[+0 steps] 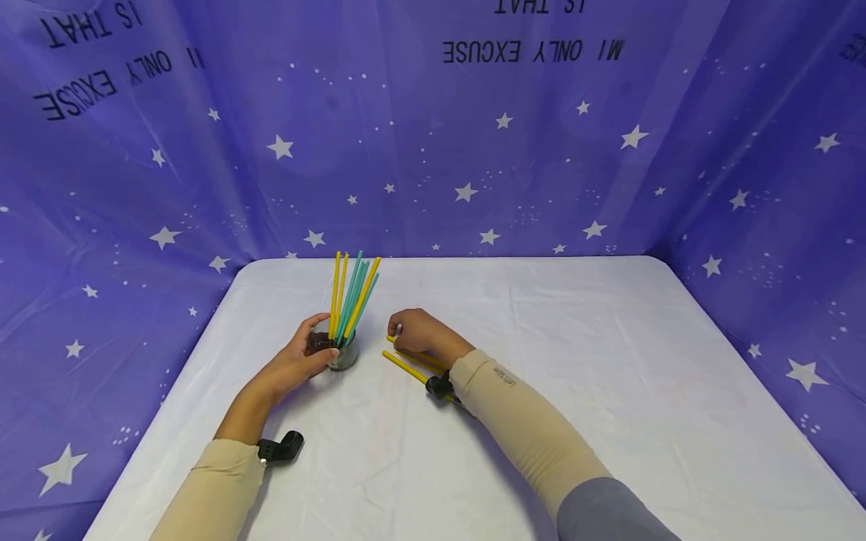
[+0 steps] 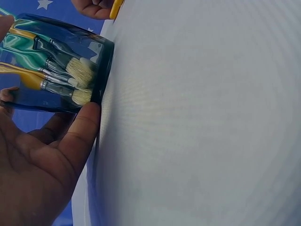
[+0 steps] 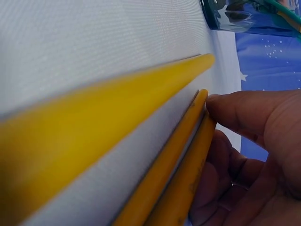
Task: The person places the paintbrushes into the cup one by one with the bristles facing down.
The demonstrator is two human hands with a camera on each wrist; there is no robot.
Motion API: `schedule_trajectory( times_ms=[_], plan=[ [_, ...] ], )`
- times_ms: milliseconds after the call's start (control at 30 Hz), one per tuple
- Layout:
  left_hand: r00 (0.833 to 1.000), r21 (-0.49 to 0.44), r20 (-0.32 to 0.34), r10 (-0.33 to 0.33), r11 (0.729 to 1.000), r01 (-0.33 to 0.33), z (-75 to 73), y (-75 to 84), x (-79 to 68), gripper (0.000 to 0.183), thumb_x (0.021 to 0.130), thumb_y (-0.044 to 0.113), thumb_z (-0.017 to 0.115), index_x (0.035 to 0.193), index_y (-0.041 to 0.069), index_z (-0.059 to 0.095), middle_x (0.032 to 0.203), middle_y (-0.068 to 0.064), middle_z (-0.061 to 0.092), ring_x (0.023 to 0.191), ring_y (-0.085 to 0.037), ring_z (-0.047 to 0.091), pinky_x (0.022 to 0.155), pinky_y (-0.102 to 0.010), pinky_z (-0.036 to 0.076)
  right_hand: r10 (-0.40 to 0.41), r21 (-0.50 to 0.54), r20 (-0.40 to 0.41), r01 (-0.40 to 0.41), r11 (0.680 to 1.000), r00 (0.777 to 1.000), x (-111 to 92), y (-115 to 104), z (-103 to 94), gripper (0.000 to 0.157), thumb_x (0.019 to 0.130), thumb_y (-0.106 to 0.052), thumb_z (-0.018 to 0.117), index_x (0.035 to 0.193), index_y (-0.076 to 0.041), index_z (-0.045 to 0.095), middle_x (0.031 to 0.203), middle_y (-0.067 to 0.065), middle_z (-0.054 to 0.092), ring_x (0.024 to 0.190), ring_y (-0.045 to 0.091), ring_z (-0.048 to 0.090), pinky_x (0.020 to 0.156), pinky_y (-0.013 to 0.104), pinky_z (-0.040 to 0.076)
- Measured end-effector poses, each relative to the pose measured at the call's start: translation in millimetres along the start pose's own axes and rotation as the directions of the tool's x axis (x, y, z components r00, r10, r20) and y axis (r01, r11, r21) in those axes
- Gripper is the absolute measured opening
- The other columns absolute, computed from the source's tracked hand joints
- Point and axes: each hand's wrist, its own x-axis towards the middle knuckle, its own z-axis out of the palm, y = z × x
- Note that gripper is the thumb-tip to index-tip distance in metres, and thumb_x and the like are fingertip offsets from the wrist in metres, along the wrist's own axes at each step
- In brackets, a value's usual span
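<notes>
A clear glass jar (image 1: 343, 355) (image 2: 56, 66) stands on the white table (image 1: 541, 361) and holds several yellow and teal paintbrushes (image 1: 352, 297), bristles down (image 2: 80, 75). My left hand (image 1: 313, 352) grips the jar from the left, with the thumb (image 2: 80, 136) against its base. Just right of the jar, my right hand (image 1: 406, 329) curls over yellow paintbrushes (image 1: 406, 365) lying on the table. In the right wrist view its fingers (image 3: 249, 113) pinch two yellow handles (image 3: 178, 155) near their ends. A third yellow handle (image 3: 108, 122) lies loose beside them.
A purple star-printed cloth (image 1: 473, 150) walls the table at the back and both sides. Black wrist cameras (image 1: 280, 448) sit on both forearms. Bare white tabletop stretches to the right and front of the hands.
</notes>
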Motion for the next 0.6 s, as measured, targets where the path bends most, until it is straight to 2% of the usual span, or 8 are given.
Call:
schedule_trajectory(
  times_ms=[333,600],
  plan=[
    [1.000,-0.008,-0.002,-0.007,1.000,0.007,-0.7,-0.4,-1.5,0.075,0.097,0.013,0.062,0.154,0.018,0.014,0.145,-0.030,0.037,0.112,-0.026,0.047,0.082,-0.028,0.047,0.023,-0.014,-0.003,-0.023,1.000,1.000,1.2,-3.3,1.9,0.014,0.090,-0.008,0.068,0.101,-0.017,0.068,0.105,0.001,0.064,0.094,0.018,0.054,0.088,0.033,0.044],
    [1.000,-0.013,0.000,-0.008,1.000,0.008,0.3,0.5,-1.5,0.075,0.097,0.014,0.062,0.154,0.018,0.013,0.145,-0.030,0.036,0.113,-0.026,0.046,0.083,-0.028,0.047,0.034,-0.032,-0.019,-0.034,0.999,0.999,-0.7,-4.3,0.9,0.015,0.090,-0.008,0.069,0.102,-0.017,0.069,0.103,0.000,0.064,0.093,0.017,0.055,0.089,0.033,0.045]
  ],
)
